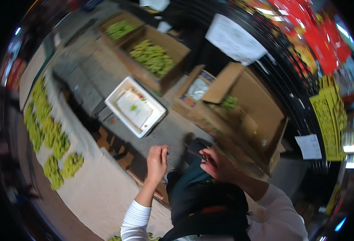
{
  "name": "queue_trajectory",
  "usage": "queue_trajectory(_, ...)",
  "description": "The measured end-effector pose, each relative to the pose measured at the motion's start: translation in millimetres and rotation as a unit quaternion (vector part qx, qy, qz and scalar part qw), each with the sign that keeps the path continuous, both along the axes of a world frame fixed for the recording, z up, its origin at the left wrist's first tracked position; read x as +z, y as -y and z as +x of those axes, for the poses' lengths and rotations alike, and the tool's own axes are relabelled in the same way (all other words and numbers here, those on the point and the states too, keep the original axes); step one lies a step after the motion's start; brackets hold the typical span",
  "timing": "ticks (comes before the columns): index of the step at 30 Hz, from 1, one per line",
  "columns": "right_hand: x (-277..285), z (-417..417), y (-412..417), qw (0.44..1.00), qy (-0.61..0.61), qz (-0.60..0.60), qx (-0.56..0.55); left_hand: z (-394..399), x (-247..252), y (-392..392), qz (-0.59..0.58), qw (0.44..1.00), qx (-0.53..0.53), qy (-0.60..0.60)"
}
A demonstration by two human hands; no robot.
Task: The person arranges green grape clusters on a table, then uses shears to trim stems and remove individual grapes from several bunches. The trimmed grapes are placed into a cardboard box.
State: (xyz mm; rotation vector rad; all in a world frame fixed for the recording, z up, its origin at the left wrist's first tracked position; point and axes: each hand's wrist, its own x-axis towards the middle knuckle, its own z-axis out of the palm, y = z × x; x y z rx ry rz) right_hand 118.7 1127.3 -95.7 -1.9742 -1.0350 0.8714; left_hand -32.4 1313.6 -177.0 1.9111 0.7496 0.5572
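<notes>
My left hand (158, 161) hangs over the grey floor with its fingers curled, and I see nothing in it. In front of my dark trousers, my right hand (214, 162) is closed on a small dark tool, too blurred to name. Ahead on the floor lies a white foam box (155, 122) with a few scraps and a bit of green inside. Bunches of green grapes (51, 129) rest on the pale cloth of a table (86, 189) to my left.
Cardboard boxes of green grapes (152, 57) stand beyond the foam box. A large open cardboard box (255, 102) with a few grapes is at right, beside a smaller carton (198, 87). Black shelving (294, 114) with papers (235, 39) and yellow crates (326, 120) edges the right.
</notes>
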Motion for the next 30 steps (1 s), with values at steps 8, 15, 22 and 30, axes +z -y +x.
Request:
queue_trajectory(8,53.8,150.3,132.3,0.913,-0.368,0.002,-0.177,259.6,90.5,72.2,0.184,0.937,-0.298,-0.019)
queue_trajectory(15,59.1,174.1,161.4,0.762,-0.484,0.019,-0.430,349.9,27.6,128.2,0.056,0.771,-0.535,-0.340)
queue_trajectory(22,63.5,146.6,178.6,0.778,-0.395,0.016,-0.488,445.5,-116.0,113.4,0.175,0.731,-0.486,-0.447)
queue_trajectory(30,39.5,104.2,199.7,0.714,-0.374,0.008,-0.592,456.7,-204.3,154.6,0.451,0.715,-0.335,-0.417)
